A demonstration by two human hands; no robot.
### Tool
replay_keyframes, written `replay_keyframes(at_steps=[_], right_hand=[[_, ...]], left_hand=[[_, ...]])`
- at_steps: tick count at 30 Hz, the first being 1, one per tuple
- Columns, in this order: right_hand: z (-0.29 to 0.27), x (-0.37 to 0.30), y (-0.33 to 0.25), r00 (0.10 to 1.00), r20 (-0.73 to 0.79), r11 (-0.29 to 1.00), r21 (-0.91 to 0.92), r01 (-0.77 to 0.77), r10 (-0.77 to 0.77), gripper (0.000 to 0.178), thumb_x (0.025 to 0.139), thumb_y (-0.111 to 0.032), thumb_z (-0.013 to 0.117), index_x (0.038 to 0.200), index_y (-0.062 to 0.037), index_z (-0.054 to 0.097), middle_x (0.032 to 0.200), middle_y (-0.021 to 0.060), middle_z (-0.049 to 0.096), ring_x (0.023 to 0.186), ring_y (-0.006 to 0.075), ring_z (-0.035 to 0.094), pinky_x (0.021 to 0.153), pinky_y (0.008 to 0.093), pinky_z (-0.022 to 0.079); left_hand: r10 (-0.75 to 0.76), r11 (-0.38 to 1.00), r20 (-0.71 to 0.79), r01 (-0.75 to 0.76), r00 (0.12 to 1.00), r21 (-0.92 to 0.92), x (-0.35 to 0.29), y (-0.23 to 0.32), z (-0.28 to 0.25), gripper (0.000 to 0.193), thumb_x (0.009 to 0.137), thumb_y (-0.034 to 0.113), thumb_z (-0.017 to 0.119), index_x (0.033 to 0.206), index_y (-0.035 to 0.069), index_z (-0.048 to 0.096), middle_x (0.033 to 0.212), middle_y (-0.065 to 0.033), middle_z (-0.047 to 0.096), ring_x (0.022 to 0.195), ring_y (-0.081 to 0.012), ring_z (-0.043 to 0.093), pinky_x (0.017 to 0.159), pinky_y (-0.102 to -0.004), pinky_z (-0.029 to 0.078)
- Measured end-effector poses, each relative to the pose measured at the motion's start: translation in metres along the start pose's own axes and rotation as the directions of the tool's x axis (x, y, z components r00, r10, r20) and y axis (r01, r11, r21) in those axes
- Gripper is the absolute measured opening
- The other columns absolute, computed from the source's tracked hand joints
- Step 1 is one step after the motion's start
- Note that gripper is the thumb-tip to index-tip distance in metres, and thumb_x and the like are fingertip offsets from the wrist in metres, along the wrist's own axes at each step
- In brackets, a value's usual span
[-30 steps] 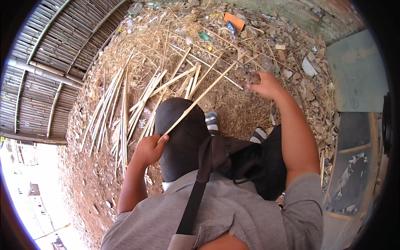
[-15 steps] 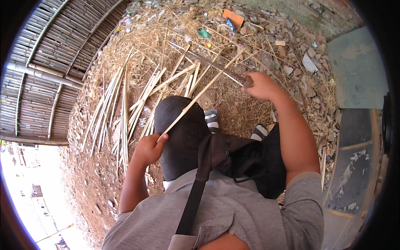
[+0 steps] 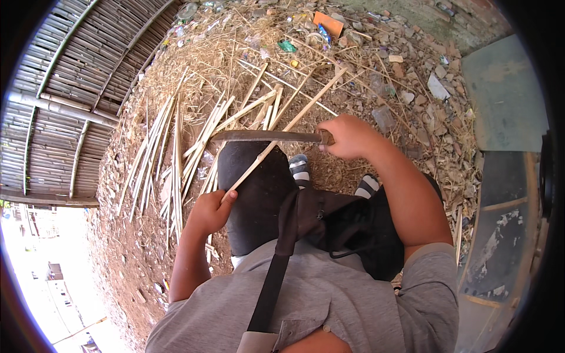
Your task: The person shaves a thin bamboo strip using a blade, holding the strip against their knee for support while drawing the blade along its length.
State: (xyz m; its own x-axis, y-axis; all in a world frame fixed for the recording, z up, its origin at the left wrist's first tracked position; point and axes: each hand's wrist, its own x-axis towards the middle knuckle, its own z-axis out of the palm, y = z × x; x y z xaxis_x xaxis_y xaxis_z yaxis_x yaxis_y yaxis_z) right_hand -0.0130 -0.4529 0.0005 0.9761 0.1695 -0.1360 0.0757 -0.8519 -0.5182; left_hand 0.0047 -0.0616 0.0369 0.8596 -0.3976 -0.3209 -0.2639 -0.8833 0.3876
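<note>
My left hand (image 3: 213, 210) is closed round the near end of a long bamboo strip (image 3: 306, 107), which slants up and to the right across my dark-clad knee. A machete (image 3: 265, 136) lies crosswise over the strip just beyond the knee, its blade pointing left. Its handle is gripped in my right hand (image 3: 348, 136), closed, to the right of the strip. Blade and strip cross near the knee; I cannot tell how deep the edge sits in the bamboo. Split bamboo strips (image 3: 209, 126) lie in loose bundles on the ground beyond and left of my knee.
A bamboo-slat wall (image 3: 65, 76) stands at the far left. Dry straw (image 3: 206, 44), rubble and bits of litter cover the ground ahead. An orange piece (image 3: 328, 25) lies at the back. Grey panels (image 3: 500, 97) line the right side.
My right hand has drawn the machete toward me and a little left, from the strip's far part to near my knee. The left hand holds still.
</note>
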Motion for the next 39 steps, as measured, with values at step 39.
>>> replay_keyframes(at_steps=[39], right_hand=[[-0.003,-0.001,-0.012,1.0,-0.028,0.996,-0.09,-0.016,0.013,0.031,0.085,-0.027,0.075,0.111,-0.0105,0.072,0.095,0.0159,0.074,0.092,0.0367,0.071,0.082,0.0471,0.056]], left_hand=[[0.029,1.0,0.02,-0.029,0.999,-0.001,0.003,-0.005,0.001,0.057,0.105,0.046,0.05,0.079,-0.003,0.065,0.069,-0.0234,0.062,0.068,-0.0415,0.062,0.065,-0.0491,0.047]])
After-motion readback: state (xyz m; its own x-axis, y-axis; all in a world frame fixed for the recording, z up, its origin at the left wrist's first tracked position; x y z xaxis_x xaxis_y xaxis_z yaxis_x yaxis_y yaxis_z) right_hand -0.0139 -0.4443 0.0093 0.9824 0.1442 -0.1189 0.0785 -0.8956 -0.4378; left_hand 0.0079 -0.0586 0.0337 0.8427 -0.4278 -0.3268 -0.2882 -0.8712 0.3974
